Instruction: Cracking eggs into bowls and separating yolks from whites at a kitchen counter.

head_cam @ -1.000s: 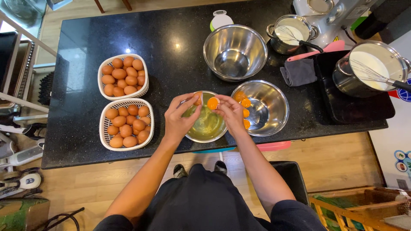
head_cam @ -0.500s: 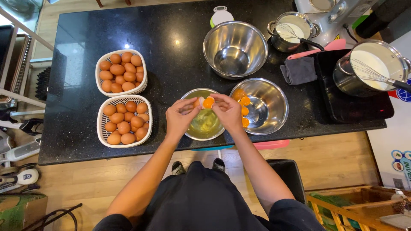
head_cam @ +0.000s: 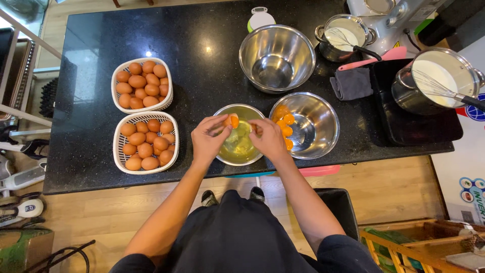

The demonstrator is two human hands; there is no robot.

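left hand [head_cam: 209,139] pinching a yolk-filled eggshell [head_cam: 232,121] — right hand [head_cam: 268,137] on another shell, both over the bowl [head_cam: 252,112]

Both hands [head_cam: 237,139] crowd over small bowl [head_cam: 239,151]; yolk bowl [head_cam: 316,126] close right, egg baskets [head_cam: 146,142] left. Open counter [head_cam: 202,65] behind, apparently clear to big bowl [head_cam: 277,58].

view: one camera on my head | facing: almost straight down onto the black counter [head_cam: 202,60] | distance: high enough to take in the whole counter, floor on three sides of it | my body at the bottom edge, below the counter | shared: no second view
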